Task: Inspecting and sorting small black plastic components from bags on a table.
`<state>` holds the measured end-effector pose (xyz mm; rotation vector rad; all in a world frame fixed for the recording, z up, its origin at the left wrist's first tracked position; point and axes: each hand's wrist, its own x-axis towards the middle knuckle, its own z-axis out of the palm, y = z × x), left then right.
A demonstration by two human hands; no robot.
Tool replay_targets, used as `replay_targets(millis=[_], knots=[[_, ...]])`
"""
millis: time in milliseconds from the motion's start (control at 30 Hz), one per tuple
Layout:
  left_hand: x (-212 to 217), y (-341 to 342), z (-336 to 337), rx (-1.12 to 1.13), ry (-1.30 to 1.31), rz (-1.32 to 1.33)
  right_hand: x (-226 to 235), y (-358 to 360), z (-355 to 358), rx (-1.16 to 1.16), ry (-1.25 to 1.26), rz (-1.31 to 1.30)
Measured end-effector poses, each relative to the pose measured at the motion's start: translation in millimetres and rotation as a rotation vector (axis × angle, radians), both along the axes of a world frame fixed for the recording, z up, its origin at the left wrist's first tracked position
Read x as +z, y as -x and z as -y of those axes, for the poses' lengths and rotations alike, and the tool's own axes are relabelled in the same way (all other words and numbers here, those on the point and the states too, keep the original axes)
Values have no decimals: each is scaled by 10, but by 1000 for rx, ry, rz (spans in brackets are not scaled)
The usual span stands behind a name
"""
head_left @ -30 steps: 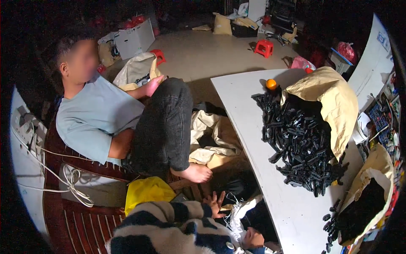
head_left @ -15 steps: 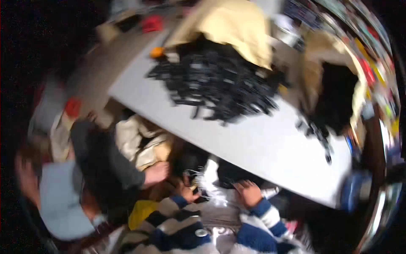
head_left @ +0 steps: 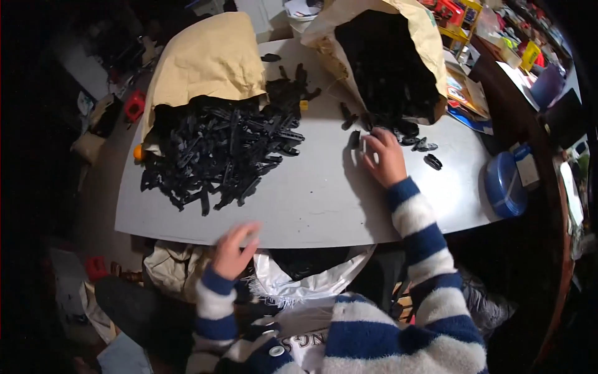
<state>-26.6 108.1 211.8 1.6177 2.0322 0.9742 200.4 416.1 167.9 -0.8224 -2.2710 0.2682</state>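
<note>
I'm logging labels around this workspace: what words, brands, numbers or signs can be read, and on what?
Pale cloth at the lower edge: large dark letters, partly hidden; I don't copy printed text.
Flat printed items right of the open sack: too small to read.
Black pieces: no legible text.

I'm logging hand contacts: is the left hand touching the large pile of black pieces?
Apart. In the head view, bare pale tabletop shows between the left hand and the black pile.
</note>
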Motion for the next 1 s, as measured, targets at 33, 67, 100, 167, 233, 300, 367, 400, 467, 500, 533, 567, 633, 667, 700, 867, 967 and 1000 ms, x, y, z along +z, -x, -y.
replay_targets(millis=[33,67,100,167,233,300,367,400,467,500,533,567,633,667,700,867,967,1000], knots=[[-28,2,-222,60,-80,-146,-17,89,-87,-45,-153,90],[-36,49,-361,129,-157,-300,-5,212,-124,-20,-152,69],[-148,125,-451,208,-163,-335,5,312,-159,-44,-169,137],[-265,205,-591,286,-177,-383,-24,462,-260,-119,-211,280],[-286,154,-685,365,-123,-503,-67,537,-253,-79,-187,266],[-262,138,-711,401,-86,-556,-93,542,-169,-13,-135,269],[-241,137,-711,380,-48,-561,-164,552,-9,31,-111,275],[-240,119,-710,369,-29,-560,-125,566,137,74,-92,280],[-260,92,-688,355,-21,-557,-68,591,479,126,-76,268],[-266,80,-676,340,-21,-559,-45,601,631,173,-65,247],[-275,71,-663,324,-22,-562,-38,627,746,164,-56,257],[-278,53,-662,319,-17,-556,-32,654,840,197,-64,257],[-277,28,-673,315,-51,-593,-8,663,962,263,-83,256],[-281,11,-665,315,-69,-612,20,634,959,262,-80,262],[-288,-14,-647,313,-68,-607,59,597,918,255,-77,218],[-349,37,-553,289,-73,-618,293,346,799,168,-112,47],[-353,0,-529,279,-131,-633,302,332,947,176,-201,100],[-355,-11,-535,257,-140,-612,266,387,1026,229,-271,186]])
